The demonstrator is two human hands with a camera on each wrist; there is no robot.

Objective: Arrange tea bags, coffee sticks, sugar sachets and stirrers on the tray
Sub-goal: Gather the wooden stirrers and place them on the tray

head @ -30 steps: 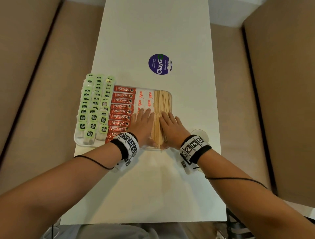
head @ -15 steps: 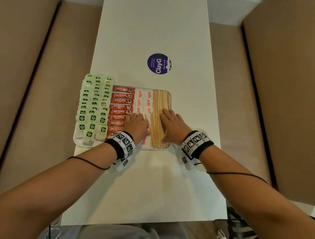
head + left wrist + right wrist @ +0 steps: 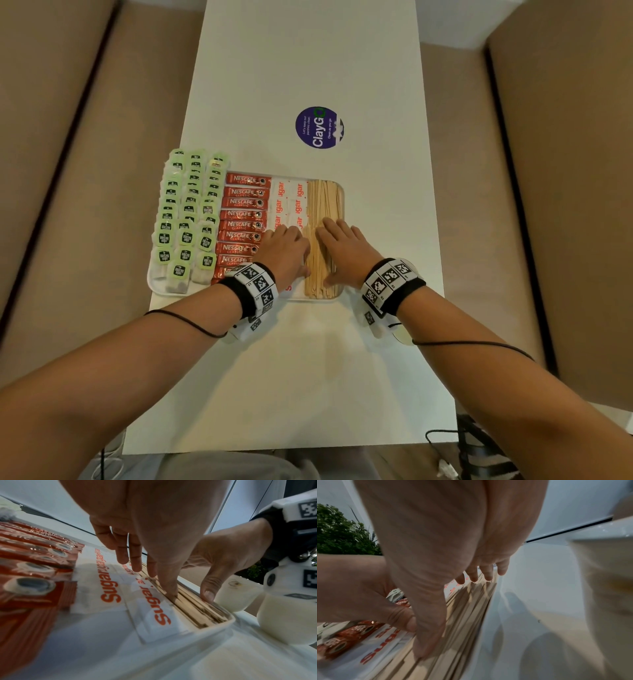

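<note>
Hands lay side by side over the near right part of the tray (image 3: 156, 286), both forearms reaching in from the near edge of the white table (image 3: 308, 61). The left hand (image 3: 284, 248) rested palm down over the sugar sachets (image 3: 289, 198), its fingers straight and pointing away, its thumb tip set on the left edge of the stirrers (image 3: 323, 205). The right hand (image 3: 346, 251) lay flat on the stirrers with fingers spread and straight, its thumb pressing the bundle just beside the left thumb; neither hand gripped anything. On the tray, the green tea bags (image 3: 188, 212) filled the left side in three columns, the far ones overhanging the tray's far edge; the red coffee sticks (image 3: 243, 214) were stacked in a row next to them, then the white sugar sachets, then the wooden stirrers against the right rim. Beyond the tray a round purple sticker (image 3: 319, 127) lay on the table. A white cup (image 3: 604, 588) stood on the table just right of the right wrist, near the tray's corner. Black bands with square markers wrapped both wrists.
</note>
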